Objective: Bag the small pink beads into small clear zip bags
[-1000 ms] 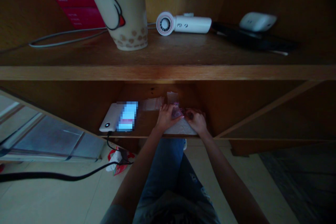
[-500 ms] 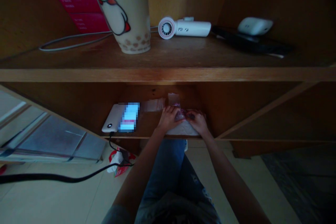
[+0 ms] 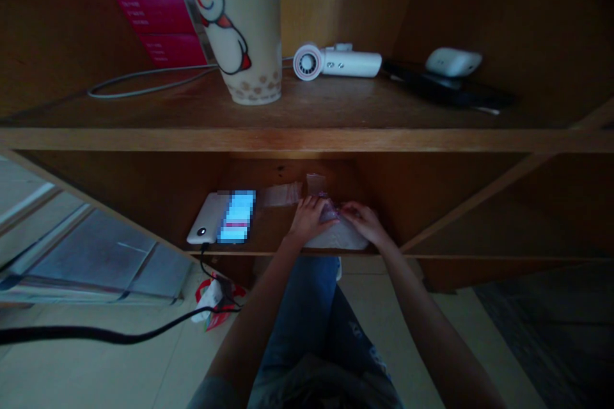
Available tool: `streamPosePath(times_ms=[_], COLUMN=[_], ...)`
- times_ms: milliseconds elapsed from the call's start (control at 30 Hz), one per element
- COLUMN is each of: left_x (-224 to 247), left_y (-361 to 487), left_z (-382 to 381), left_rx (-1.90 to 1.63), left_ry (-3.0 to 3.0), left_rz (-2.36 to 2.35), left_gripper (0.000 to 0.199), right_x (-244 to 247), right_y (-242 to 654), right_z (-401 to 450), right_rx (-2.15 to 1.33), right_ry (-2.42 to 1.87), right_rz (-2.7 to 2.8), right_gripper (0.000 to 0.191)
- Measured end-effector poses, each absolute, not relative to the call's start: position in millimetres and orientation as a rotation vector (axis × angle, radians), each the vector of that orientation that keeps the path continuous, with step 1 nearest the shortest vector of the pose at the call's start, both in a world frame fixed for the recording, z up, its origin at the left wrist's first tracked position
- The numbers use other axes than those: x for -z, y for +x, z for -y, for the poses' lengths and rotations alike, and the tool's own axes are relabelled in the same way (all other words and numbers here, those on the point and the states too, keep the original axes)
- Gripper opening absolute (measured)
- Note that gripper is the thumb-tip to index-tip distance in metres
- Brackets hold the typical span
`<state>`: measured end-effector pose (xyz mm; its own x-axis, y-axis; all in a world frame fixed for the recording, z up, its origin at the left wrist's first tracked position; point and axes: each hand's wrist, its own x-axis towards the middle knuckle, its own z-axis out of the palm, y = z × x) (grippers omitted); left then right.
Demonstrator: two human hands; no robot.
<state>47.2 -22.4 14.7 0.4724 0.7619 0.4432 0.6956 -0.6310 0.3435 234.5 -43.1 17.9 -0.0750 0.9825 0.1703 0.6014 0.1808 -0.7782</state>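
On the lower shelf my left hand [image 3: 308, 219] has its fingers bent over the left side of a small clear plastic bag [image 3: 329, 209] with purple-pink showing in it. My right hand [image 3: 363, 221] is closed in a pinch at the bag's right edge; what sits between its fingertips is too small to make out. Beneath both hands lies a whitish, thin sheet or larger bag [image 3: 339, 236]. Just behind the left fingers is a clear zip bag [image 3: 315, 184], and more flat clear bags [image 3: 281, 194] lie to the left.
A white power bank or phone-like device [image 3: 207, 217] and a lit phone [image 3: 236, 217] lie at the left, with a black cable [image 3: 119, 334] below. The upper shelf holds a bubble tea cup [image 3: 252, 32], a handheld fan [image 3: 338, 62] and a white case [image 3: 453, 62].
My right hand has shifted slightly to the right, its fingers now pinched at the bag's edge. The left hand stays on the bag. The whole view has tilted a little.
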Motion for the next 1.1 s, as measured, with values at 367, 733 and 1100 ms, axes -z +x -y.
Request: streamPosePath(times_ms=[367, 733, 1100], left_x=[-7.7, -3.7, -5.6], left_y=[41.9, 38.0, 34.9], left_z=[18.0, 10.9, 9.5], left_rx=[-1.207, -1.48, -1.427], left_ry=[2.33, 1.767, 1.584], left_rz=[-1.392, -1.198, -1.17], left_gripper=[0.046, 0.054, 0.033], right_x=[-51.2, -63.4, -53.3], right_y=[204.9, 203.4, 200.6], right_z=[30.8, 24.6, 26.7], right_rx=[-0.659, -0.681, -0.547], right_ry=[-1.43, -1.319, -1.379], right_rz=[1.968, 1.93, 1.848], right_gripper=[0.027, 0.015, 0.019])
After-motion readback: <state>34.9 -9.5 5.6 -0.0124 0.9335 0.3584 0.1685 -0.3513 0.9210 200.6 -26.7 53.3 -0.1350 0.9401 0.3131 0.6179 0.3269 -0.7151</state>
